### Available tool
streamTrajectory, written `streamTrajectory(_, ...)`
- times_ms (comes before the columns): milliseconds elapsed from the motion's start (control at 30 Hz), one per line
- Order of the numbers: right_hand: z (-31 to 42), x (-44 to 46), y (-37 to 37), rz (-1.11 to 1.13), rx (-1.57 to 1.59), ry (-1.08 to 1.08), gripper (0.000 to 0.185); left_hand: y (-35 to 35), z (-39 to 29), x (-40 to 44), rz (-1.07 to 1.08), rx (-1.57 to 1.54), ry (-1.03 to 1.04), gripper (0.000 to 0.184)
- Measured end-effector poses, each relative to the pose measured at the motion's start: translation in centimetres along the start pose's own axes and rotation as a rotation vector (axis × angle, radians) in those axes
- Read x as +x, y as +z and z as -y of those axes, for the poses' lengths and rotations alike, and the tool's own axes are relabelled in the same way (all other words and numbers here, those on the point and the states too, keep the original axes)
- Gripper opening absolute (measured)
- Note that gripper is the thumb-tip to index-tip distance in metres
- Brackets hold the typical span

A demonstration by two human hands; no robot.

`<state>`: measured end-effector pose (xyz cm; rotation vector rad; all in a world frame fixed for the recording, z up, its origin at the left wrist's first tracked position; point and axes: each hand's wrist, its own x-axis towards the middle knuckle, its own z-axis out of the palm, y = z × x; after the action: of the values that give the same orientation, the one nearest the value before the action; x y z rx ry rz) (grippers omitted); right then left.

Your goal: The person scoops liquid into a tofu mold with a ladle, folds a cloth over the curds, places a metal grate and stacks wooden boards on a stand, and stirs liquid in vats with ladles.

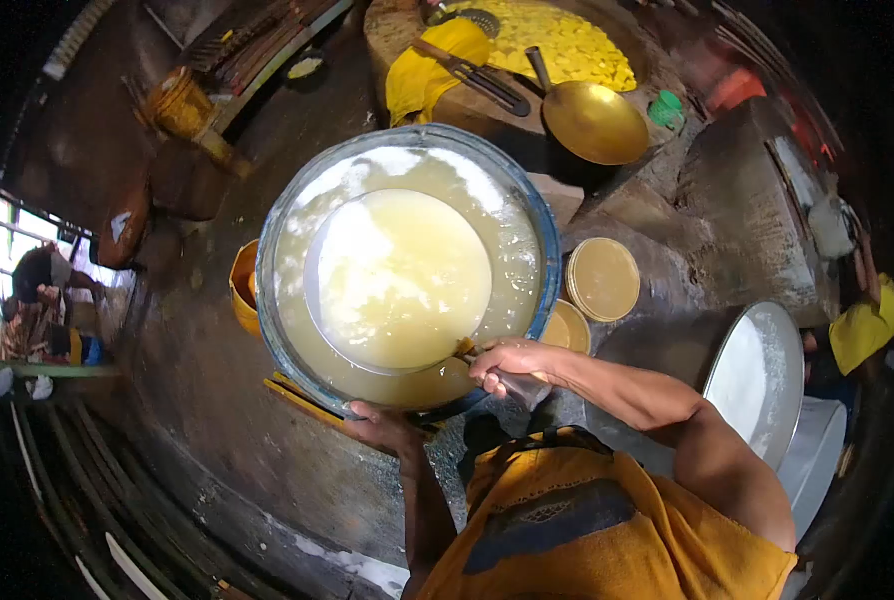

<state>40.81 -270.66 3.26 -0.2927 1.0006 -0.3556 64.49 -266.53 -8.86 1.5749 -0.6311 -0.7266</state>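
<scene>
My right hand is closed around the handle of a large round pan. The pan sits inside a wide blue-rimmed drum, its bowl full of pale yellowish liquid. Cloudy liquid with patches of white foam surrounds the pan in the drum. At the drum's near edge is my left hand, its fingers loosely stretched towards the rim and apparently touching it. Part of that hand is in shadow.
Beyond the drum, yellow pieces fill a big vat, with a golden wok beside it. Lidded tubs and a large metal pot stand right. An orange bucket is left. Another person is far left.
</scene>
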Motion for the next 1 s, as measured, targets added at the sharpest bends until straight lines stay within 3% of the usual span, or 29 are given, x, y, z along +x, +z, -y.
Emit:
streamTrajectory(100, -1.1, -5.2, -0.9, -0.005, -0.034, -0.125, 0.018, 0.8, -1.3, -0.3, -0.272, 0.393, -0.072, 0.047)
streamTrajectory(300, -10.1, -15.2, -7.9, -0.085, 0.202, -0.349, 0.006, 0.2, 1.0, 0.9, -0.298, 0.359, -0.171, 0.044)
streamTrajectory(367, -14.4, -18.5, -10.7, -0.220, 0.295, -0.420, 0.005, 0.7, -2.3, -0.6, -0.214, 0.391, -0.206, 0.044)
streamTrajectory(400, -16.5, -20.5, -11.6, -0.291, 0.348, -0.452, 0.005, 0.1, 0.7, 0.6, -0.214, 0.252, -0.081, 0.046)
streamTrajectory(500, -22.2, -26.2, -14.4, -0.575, 0.448, -0.456, 0.009, 0.0, 0.5, 1.3, -0.302, 0.473, -0.188, 0.055)
streamTrajectory(533, -24.8, -27.6, -16.3, -0.666, 0.447, -0.469, 0.009, -0.5, 2.2, 2.7, -0.310, 0.533, -0.129, 0.060)
streamTrajectory(667, -33.7, -31.7, -22.0, -0.809, 0.641, -0.592, 0.013, -0.6, 2.8, 3.7, -0.347, 0.621, -0.115, 0.068)
streamTrajectory(767, -36.5, -35.7, -24.8, -0.848, 0.712, -0.316, 0.017, -0.1, 2.1, 4.0, -0.393, 0.727, -0.159, 0.066)
streamTrajectory(867, -38.6, -37.2, -26.3, -0.668, 1.026, -0.834, 0.022, 0.5, 2.1, 3.8, -0.395, 0.785, -0.158, 0.065)
streamTrajectory(1000, -38.0, -39.6, -28.2, -0.437, 1.037, -1.082, 0.015, 1.6, 1.8, 2.6, -0.388, 0.808, -0.161, 0.064)
